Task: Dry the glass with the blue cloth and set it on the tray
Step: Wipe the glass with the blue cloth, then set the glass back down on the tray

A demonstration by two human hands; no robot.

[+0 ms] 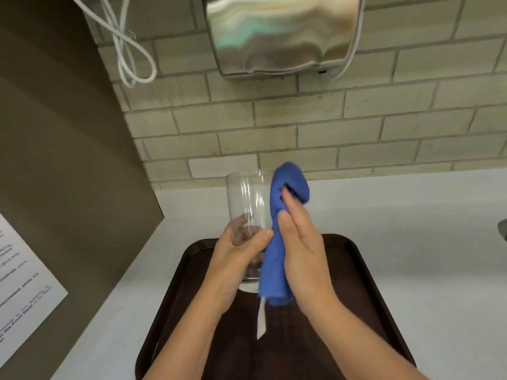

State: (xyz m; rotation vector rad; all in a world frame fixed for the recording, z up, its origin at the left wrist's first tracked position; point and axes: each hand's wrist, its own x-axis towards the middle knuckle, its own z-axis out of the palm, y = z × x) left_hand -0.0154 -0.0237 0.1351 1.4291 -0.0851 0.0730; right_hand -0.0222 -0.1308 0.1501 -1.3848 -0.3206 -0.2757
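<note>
A tall clear glass [248, 200] is held upright above the dark brown tray [365, 283]. My left hand [236, 259] wraps around the glass's lower half. My right hand [301, 242] presses a bunched blue cloth [277, 234] against the right side of the glass, with the cloth reaching above the rim. A white label dangles from the cloth's lower end. The base of the glass shows just below my left hand, over the tray's far part.
The tray lies on a white counter [411, 229] against a tiled wall. A steel dispenser [282, 34] hangs on the wall above, with white cables [129, 50] to its left. A brown side panel [55, 149] with a printed sheet [24, 286] stands at left.
</note>
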